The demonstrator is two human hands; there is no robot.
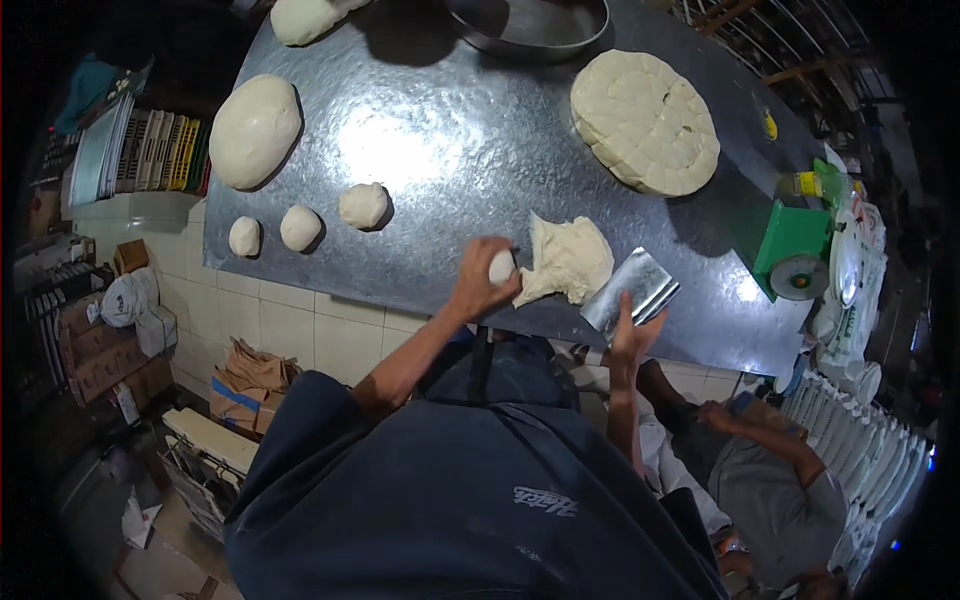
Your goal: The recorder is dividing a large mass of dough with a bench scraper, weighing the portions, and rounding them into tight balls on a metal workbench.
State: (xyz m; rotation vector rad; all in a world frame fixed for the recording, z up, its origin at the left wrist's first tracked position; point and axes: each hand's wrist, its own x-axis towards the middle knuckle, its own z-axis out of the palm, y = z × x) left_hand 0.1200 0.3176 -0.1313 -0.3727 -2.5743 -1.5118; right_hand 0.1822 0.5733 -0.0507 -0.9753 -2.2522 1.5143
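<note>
My left hand (478,285) is closed round a small lump of pale dough (502,267) near the table's front edge. Just right of it lies a ragged, torn-edged slab of dough (572,262). In my right hand (634,335) is a shiny metal dough scraper (632,288), its blade close to the slab's right side. To the left sit three small dough balls, the nearest to my hand being a rough one (363,206), then a smoother one (300,229) and the smallest (244,237).
A big smooth dough mound (255,132) rests at the table's left. Farther back are a round scored dough disc (646,123) and a metal basin (530,35). A green scale (793,250) stands on the right. Another person in grey (770,500) is behind me on the right.
</note>
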